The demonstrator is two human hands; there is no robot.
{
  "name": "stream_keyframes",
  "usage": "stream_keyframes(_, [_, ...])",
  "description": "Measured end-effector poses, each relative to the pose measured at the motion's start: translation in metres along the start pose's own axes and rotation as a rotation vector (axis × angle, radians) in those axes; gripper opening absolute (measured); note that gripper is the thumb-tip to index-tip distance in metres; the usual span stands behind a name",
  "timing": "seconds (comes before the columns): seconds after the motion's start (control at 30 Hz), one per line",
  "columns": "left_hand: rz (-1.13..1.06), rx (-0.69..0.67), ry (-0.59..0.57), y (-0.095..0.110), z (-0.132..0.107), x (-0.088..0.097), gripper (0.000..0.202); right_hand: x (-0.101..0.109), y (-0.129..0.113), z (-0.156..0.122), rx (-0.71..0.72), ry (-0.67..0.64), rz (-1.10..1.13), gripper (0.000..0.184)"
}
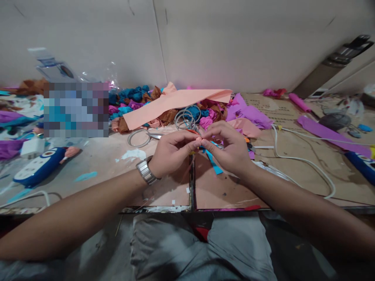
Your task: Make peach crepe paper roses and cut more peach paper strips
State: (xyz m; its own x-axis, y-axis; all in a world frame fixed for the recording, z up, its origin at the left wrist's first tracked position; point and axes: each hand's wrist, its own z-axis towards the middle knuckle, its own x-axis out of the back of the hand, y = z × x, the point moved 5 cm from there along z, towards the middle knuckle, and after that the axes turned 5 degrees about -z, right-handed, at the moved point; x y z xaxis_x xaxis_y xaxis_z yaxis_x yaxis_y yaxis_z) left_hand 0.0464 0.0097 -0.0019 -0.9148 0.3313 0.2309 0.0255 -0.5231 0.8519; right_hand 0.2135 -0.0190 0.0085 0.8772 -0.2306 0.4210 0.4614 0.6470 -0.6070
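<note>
My left hand [172, 152] and my right hand [230, 150] meet above the middle of the worktable, fingertips pinched together on a small orange piece [194, 132]. A blue paper strip [212, 160] hangs down from the pinch beside my right hand. A thin stick [187, 175] slants down from between the hands. A metal watch [145, 171] sits on my left wrist. Scissors [155, 136] lie just behind my left hand.
A long peach paper sheet [175, 102] lies over a heap of crumpled coloured paper [131, 97]. Wire rings [187, 117] sit behind the hands. A white cable [304, 164] loops at the right. Purple paper strip [331, 134] far right. A blue and white device [38, 168] lies at the left.
</note>
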Motion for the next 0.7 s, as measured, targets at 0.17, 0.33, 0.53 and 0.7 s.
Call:
stream_keyframes(0.17, [0.029,0.009,0.045,-0.0006,-0.0005,0.0,0.03,0.0002,-0.0003,-0.0009,-0.013,0.007,-0.011,0.004])
stream_keyframes(0.33, [0.07,-0.015,0.033,0.0008,-0.0012,-0.0001,0.029,0.0023,-0.0009,-0.0006,-0.007,0.028,-0.04,0.003])
stream_keyframes(0.53, [0.134,-0.087,0.001,0.0026,-0.0018,0.0,0.026,0.0019,-0.0024,0.0009,0.02,0.029,-0.057,0.004])
stream_keyframes(0.7, [0.161,-0.138,-0.035,0.0057,-0.0011,-0.0016,0.026,0.0014,-0.0025,0.0001,-0.018,0.021,-0.031,0.003])
